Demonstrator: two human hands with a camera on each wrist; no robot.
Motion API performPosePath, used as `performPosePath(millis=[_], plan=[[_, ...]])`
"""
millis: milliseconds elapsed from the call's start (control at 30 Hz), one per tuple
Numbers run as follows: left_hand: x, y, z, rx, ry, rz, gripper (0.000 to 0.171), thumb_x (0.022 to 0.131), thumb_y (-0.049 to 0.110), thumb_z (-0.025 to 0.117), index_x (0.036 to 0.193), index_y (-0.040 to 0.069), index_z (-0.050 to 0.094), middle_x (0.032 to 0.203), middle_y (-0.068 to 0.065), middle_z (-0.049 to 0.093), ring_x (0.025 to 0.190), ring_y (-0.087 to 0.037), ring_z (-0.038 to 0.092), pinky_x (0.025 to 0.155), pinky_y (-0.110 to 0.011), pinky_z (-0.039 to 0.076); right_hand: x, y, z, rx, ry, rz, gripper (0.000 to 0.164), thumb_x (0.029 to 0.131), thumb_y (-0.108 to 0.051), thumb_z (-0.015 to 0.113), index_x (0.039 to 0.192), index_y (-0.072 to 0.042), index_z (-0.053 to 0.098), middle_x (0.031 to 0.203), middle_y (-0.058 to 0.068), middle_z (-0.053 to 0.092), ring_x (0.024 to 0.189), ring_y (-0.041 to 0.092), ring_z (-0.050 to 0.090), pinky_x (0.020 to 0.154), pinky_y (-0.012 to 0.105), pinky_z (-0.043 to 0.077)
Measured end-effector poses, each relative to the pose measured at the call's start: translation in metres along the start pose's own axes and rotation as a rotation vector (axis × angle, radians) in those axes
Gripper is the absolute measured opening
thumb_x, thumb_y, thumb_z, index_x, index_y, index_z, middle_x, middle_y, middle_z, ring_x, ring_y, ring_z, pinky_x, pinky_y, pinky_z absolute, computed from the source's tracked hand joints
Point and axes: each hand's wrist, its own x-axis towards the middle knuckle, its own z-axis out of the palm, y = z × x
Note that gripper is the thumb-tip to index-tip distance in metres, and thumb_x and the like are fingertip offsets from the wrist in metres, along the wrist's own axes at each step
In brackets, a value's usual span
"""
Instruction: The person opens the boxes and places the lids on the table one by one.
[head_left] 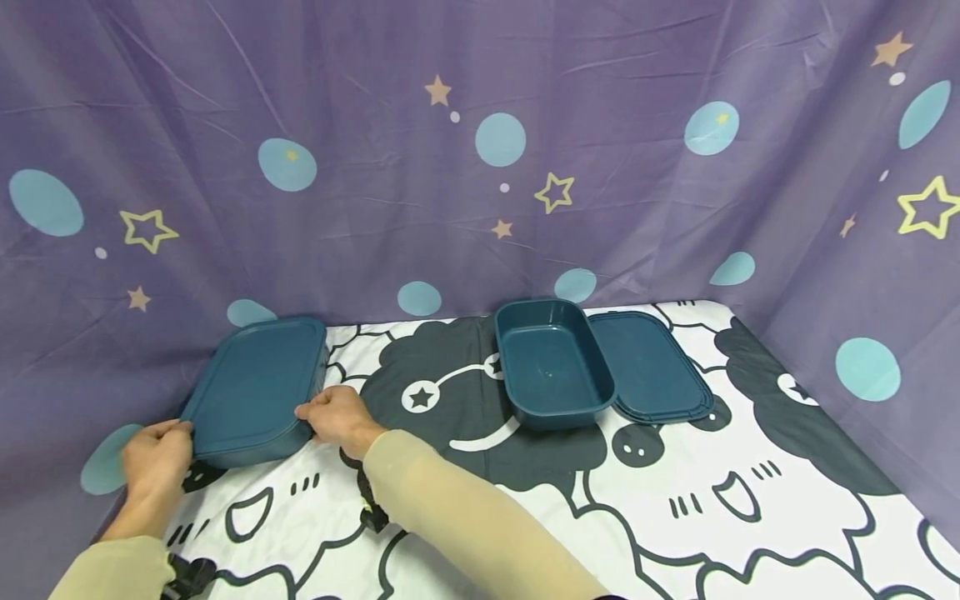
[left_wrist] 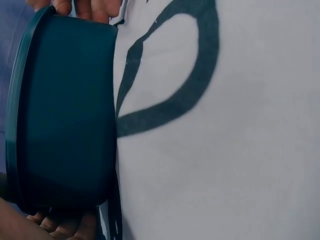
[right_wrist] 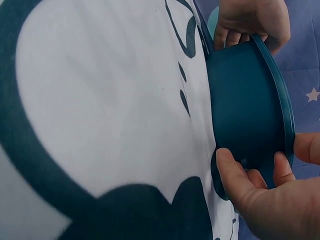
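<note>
A dark teal lidded food container [head_left: 258, 387] sits at the left end of the cloth-covered table, its flat lid on top. My left hand [head_left: 157, 458] holds its left side by the front corner, thumb near the lid's edge. On the opposite side, my right hand [head_left: 341, 418] grips the front right corner. The right wrist view shows the right thumb [right_wrist: 307, 147] at the lid's rim and the fingers spread against the container wall [right_wrist: 250, 100]. In the left wrist view, the container's front wall [left_wrist: 70, 115] stands between both hands, its base at the cloth.
Right of centre stands an open teal container [head_left: 555, 362] with nothing inside. A matching flat lid [head_left: 652, 367] lies beside it, partly overlapped by the container in this view. Purple patterned curtains [head_left: 390, 167] hang behind and at the sides of the table.
</note>
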Motion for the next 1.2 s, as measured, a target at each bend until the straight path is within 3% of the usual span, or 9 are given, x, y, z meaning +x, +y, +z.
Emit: performPosePath(millis=[100, 233, 367, 467, 567, 767, 867, 1033, 1200], plan=[[-0.001, 0.001, 0.001, -0.007, 0.003, 0.001, 0.05, 0.094, 0.022, 0.042, 0.131, -0.011, 0.048, 0.113, -0.026, 0.052, 0.059, -0.008, 0.046, 0.053, -0.025, 0.038, 0.0, 0.0, -0.003, 0.001, -0.004, 0.011, 0.019, 0.083, -0.017, 0.073, 0.072, -0.01, 0.059, 0.072, -0.001, 0.054, 0.067, 0.026, 0.065, 0.058, 0.032, 0.052], [-0.004, 0.002, 0.003, -0.017, 0.005, 0.01, 0.049, 0.094, 0.022, 0.043, 0.13, -0.011, 0.049, 0.109, -0.025, 0.053, 0.06, -0.008, 0.047, 0.051, -0.023, 0.039, 0.0, 0.0, -0.005, 0.015, -0.012, 0.019, 0.019, 0.084, -0.017, 0.073, 0.073, -0.01, 0.059, 0.074, -0.001, 0.054, 0.067, 0.025, 0.064, 0.059, 0.033, 0.052], [-0.005, 0.004, 0.005, -0.026, -0.003, 0.005, 0.051, 0.095, 0.023, 0.042, 0.132, -0.011, 0.047, 0.121, -0.028, 0.051, 0.087, -0.028, 0.055, 0.061, -0.026, 0.04, 0.0, 0.002, -0.007, 0.024, -0.011, 0.005, 0.019, 0.084, -0.017, 0.073, 0.073, -0.01, 0.06, 0.073, -0.001, 0.055, 0.068, 0.027, 0.065, 0.058, 0.033, 0.051], [-0.006, 0.004, 0.006, -0.036, -0.014, -0.004, 0.053, 0.095, 0.024, 0.039, 0.135, -0.011, 0.044, 0.133, -0.029, 0.045, 0.11, -0.039, 0.046, 0.072, -0.035, 0.04, -0.001, 0.004, -0.008, 0.016, -0.008, -0.012, 0.019, 0.083, -0.018, 0.073, 0.072, -0.01, 0.06, 0.072, -0.002, 0.055, 0.068, 0.027, 0.065, 0.055, 0.032, 0.049], [-0.007, 0.004, 0.008, -0.056, -0.018, -0.006, 0.053, 0.095, 0.023, 0.04, 0.135, -0.012, 0.043, 0.135, -0.03, 0.043, 0.114, -0.041, 0.044, 0.081, -0.045, 0.041, -0.002, 0.005, -0.01, -0.008, 0.004, -0.029, 0.019, 0.083, -0.019, 0.074, 0.071, -0.011, 0.06, 0.07, -0.003, 0.055, 0.063, 0.021, 0.062, 0.053, 0.029, 0.045], [-0.006, 0.004, 0.012, -0.05, -0.003, 0.002, 0.051, 0.096, 0.022, 0.04, 0.134, -0.011, 0.044, 0.13, -0.032, 0.046, 0.108, -0.041, 0.047, 0.083, -0.052, 0.042, -0.004, 0.006, -0.014, -0.018, 0.017, -0.041, 0.021, 0.081, -0.018, 0.074, 0.069, -0.011, 0.06, 0.067, -0.002, 0.055, 0.057, 0.01, 0.05, 0.055, 0.028, 0.043], [-0.005, 0.002, 0.015, -0.031, 0.014, -0.004, 0.049, 0.096, 0.024, 0.041, 0.132, -0.009, 0.047, 0.121, -0.029, 0.051, 0.097, -0.036, 0.051, 0.071, -0.047, 0.045, -0.003, 0.007, -0.016, -0.01, 0.011, -0.039, 0.02, 0.081, -0.018, 0.074, 0.07, -0.011, 0.06, 0.068, -0.003, 0.055, 0.058, 0.01, 0.051, 0.055, 0.028, 0.044], [0.01, -0.011, 0.023, -0.039, 0.005, -0.012, 0.049, 0.095, 0.025, 0.043, 0.133, -0.006, 0.049, 0.122, -0.024, 0.053, 0.084, -0.023, 0.053, 0.055, -0.031, 0.043, -0.001, 0.007, -0.021, -0.026, 0.006, -0.037, 0.019, 0.082, -0.02, 0.073, 0.071, -0.011, 0.061, 0.069, -0.003, 0.056, 0.058, 0.011, 0.052, 0.056, 0.028, 0.044], [0.04, -0.04, 0.036, -0.041, -0.005, -0.008, 0.054, 0.096, 0.031, 0.042, 0.139, -0.001, 0.045, 0.132, -0.02, 0.049, 0.083, -0.015, 0.054, 0.058, -0.023, 0.042, 0.0, 0.007, -0.025, -0.034, 0.003, -0.044, 0.02, 0.081, -0.019, 0.073, 0.069, -0.011, 0.06, 0.064, -0.001, 0.055, 0.056, 0.011, 0.05, 0.053, 0.027, 0.041]])
